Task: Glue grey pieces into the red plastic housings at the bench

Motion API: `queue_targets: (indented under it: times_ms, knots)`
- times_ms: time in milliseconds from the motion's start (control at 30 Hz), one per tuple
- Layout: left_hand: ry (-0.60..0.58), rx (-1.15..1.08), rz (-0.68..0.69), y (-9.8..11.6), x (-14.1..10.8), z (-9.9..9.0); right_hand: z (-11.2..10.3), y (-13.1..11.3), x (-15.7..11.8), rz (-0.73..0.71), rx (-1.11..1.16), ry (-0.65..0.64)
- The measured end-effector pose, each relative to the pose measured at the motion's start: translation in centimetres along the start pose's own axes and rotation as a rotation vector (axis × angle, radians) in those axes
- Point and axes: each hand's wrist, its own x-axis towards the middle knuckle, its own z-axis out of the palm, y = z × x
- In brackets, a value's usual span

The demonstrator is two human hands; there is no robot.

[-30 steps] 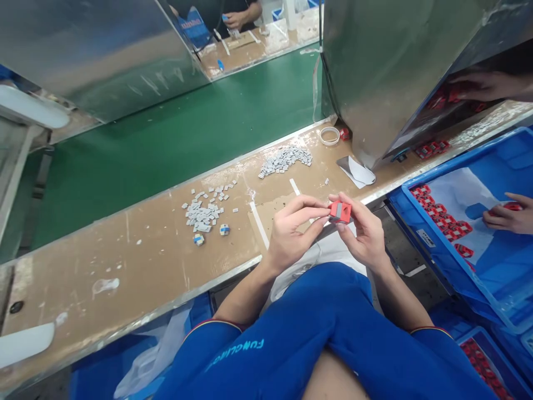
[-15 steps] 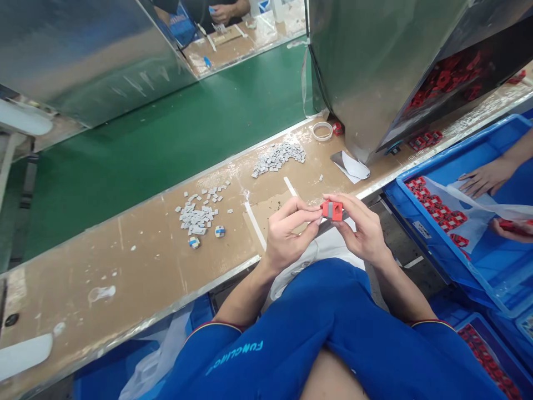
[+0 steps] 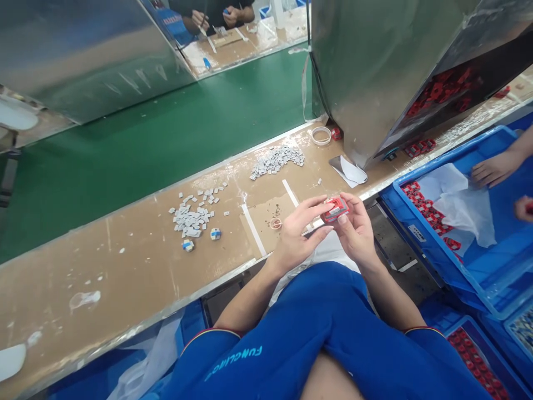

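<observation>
A small red block-shaped component (image 3: 335, 210) is held up between my left hand (image 3: 300, 232) and my right hand (image 3: 356, 230), above the table's front edge. The fingers of both hands pinch it, and they hide part of it. Beneath my left hand, a small round ring (image 3: 275, 223) lies on a brown-covered workbench (image 3: 104, 266) among dark specks. To the left are two heaps of small grey pads (image 3: 192, 219) (image 3: 276, 160) and two blue-and-white cubes (image 3: 215, 234) (image 3: 187, 245).
A blue crate (image 3: 441, 222) holding red components and white plastic sheeting stands at my right, with a co-worker's hand (image 3: 495, 169) over it. Steel panels (image 3: 375, 72) rise beyond the bench, beside a tape roll (image 3: 321, 135). A green surface (image 3: 166, 150) lies behind the bench.
The red component has turned in my fingers and now tilts, its grey band no longer showing. The co-worker's hand has moved up and away from the crate's sheeting, and the view has shifted slightly.
</observation>
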Motion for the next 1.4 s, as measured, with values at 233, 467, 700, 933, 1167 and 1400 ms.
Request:
queue_targets:
  times_ms: [233,467,700,933,1167,1400]
  knots:
    - [0.139,-0.195,-0.111,-0.7,-1.1,1.4,1.2,1.3,-0.2,0.078,0.037,0.002]
    - [0.065,-0.245,-0.144,-1.1,-1.4,0.3,0.4,-0.5,-0.1,-0.239,-0.473,0.035]
    - [-0.003,-0.27,-0.202,-1.8,-1.2,-0.3,-0.4,-3.2,1.1,-0.511,-0.756,-0.121]
    - [-0.015,-0.122,-0.253,-3.1,-1.2,-0.8,-0.7,-1.7,1.3,-0.496,-0.853,-0.145]
    - [-0.041,0.008,-0.232,-4.9,-1.4,-1.3,-0.6,0.2,1.6,-0.378,-0.848,-0.172]
    - [-0.043,-0.055,-0.282,-6.4,-2.2,-2.1,0.3,1.2,1.2,-0.334,-0.845,-0.176]
